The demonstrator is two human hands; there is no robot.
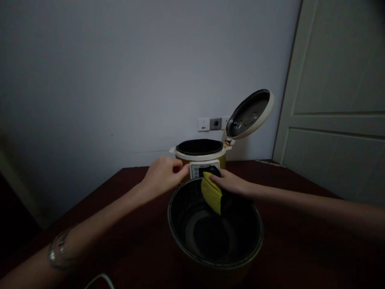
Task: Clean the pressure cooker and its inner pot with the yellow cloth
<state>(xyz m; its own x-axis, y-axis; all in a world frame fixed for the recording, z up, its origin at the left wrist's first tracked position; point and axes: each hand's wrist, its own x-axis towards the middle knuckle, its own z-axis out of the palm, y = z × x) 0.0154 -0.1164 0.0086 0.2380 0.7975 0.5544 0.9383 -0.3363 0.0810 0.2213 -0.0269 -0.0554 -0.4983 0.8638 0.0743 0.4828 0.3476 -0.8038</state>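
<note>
A dark inner pot (215, 263) from a rice cooker stands on the table, its mouth tilted toward me. My left hand (165, 172) is closed at the far left of its rim, thumb stretched to the right; the fingertips are partly hidden. In my right hand (231, 182) is a yellow and black cloth (211, 194), pinched between thumb and fingers. The cloth hangs over the far inner wall of the pot. Just behind both hands sits the rice cooker (200, 157), its round lid (249, 114) raised and leaning right.
Wall sockets (215, 123) are set in the pale wall behind the cooker. The dark red table (135, 228) reaches that wall. A panelled door (337, 100) rises at the right. Part of a pale cord-like loop (100, 276) shows at the bottom edge.
</note>
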